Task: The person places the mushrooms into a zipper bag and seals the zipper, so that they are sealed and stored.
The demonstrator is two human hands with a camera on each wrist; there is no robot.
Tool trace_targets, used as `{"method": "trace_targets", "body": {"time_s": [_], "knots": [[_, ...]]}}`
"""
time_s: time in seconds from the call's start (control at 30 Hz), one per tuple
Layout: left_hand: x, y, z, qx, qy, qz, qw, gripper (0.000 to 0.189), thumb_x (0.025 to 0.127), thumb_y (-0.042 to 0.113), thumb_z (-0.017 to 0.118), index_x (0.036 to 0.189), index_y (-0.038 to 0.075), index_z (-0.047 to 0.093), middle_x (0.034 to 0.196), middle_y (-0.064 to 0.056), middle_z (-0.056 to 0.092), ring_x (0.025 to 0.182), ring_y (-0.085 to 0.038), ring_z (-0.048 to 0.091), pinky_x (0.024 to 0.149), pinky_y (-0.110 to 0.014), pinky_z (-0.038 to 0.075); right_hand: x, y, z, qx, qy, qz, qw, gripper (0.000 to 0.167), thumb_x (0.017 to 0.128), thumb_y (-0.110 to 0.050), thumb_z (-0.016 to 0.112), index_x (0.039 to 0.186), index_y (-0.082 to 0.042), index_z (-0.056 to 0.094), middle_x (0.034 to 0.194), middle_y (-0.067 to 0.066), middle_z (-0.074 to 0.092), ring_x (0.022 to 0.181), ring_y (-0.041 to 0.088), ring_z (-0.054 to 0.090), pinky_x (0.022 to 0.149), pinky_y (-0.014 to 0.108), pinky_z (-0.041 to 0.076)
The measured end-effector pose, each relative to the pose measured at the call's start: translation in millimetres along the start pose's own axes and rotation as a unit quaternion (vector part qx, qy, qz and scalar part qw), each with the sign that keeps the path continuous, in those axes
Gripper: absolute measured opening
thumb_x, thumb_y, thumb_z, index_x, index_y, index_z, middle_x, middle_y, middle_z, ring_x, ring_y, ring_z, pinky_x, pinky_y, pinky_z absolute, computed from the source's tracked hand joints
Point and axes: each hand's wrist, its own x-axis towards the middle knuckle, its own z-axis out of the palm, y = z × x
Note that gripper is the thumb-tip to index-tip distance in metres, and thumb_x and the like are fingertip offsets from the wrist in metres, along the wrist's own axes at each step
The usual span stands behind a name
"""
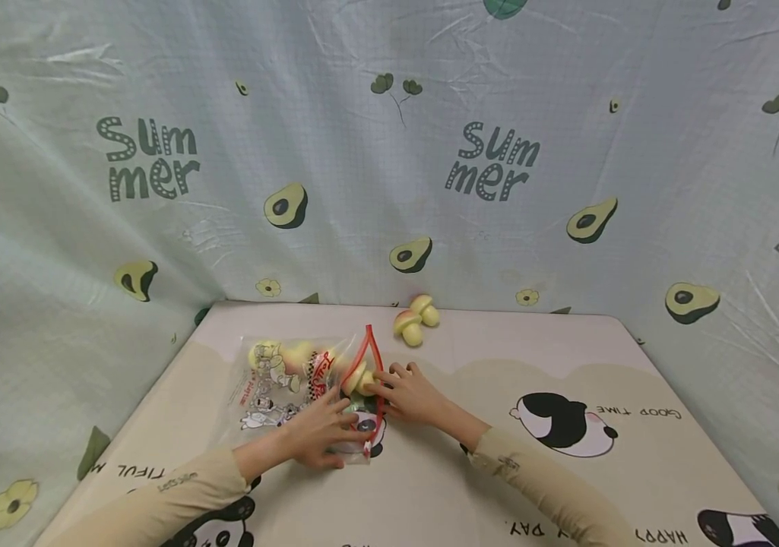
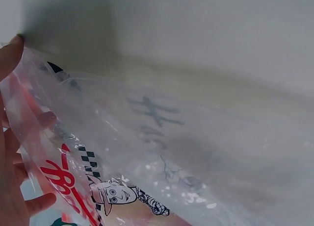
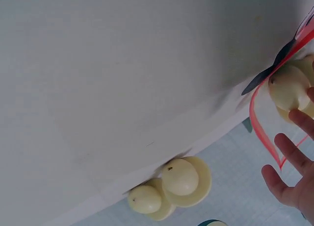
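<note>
A clear plastic zip bag [image 1: 291, 396] with red lettering and cartoon prints lies on the table, its red-edged mouth spread towards the right. Several yellow toy mushrooms [image 1: 266, 354] show through the plastic. My left hand [image 1: 324, 431] holds the bag at its mouth, with the thumb [image 2: 11, 57] on the rim and the other fingers spread. At the opening, my right hand [image 1: 411, 393] holds a yellow toy mushroom [image 3: 289, 86] by its fingertips, its other fingers extended. The thumb's contact there is mostly hidden. Two more toy mushrooms [image 1: 408, 327] lie together beyond the bag.
The table [image 1: 457, 486] has a cover printed with pandas, a dog and words. Behind it and along both sides hangs a pale curtain [image 1: 355, 152] with avocado and "summer" prints. The two loose mushrooms sit near the table's far edge.
</note>
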Motion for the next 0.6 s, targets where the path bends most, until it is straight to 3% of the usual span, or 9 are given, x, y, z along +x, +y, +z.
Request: {"method": "trace_targets", "body": {"time_s": [0.17, 0.4, 0.6], "knots": [[-0.5, -0.9, 1.0, 0.004, 0.013, 0.003, 0.9999, 0.058, 0.075, 0.065, 0.048, 0.127, 0.039, 0.046, 0.110, 0.007, 0.060, 0.103, -0.020, 0.052, 0.092, -0.048, 0.037, 5.6, -1, 3, 0.002, 0.008, -0.004, 1.0000, 0.043, 0.082, -0.043, 0.057, 0.122, -0.030, 0.051, 0.121, -0.004, 0.054, 0.097, 0.018, 0.048, 0.076, 0.039, 0.042], [-1.5, -3.9, 5.4, 0.002, 0.036, -0.010, 0.9993, 0.061, 0.073, 0.068, 0.046, 0.126, 0.040, 0.046, 0.104, 0.005, 0.057, 0.096, -0.016, 0.049, 0.088, -0.046, 0.037, 10.0, -5, 2, -0.017, -0.016, -0.002, 0.9997, 0.057, 0.074, -0.048, 0.064, 0.125, -0.028, 0.047, 0.123, -0.004, 0.052, 0.103, 0.018, 0.048, 0.081, 0.040, 0.042], [-3.7, -8.0, 2.4, -0.025, 0.031, -0.027, 0.9988, 0.064, 0.074, 0.068, 0.046, 0.125, 0.030, 0.051, 0.108, 0.003, 0.059, 0.102, -0.019, 0.051, 0.088, -0.047, 0.039, 12.0, -7, 3, -0.029, -0.009, -0.008, 0.9995, 0.067, 0.068, -0.054, 0.067, 0.126, -0.028, 0.046, 0.123, -0.005, 0.050, 0.104, 0.019, 0.047, 0.081, 0.040, 0.042]]}}
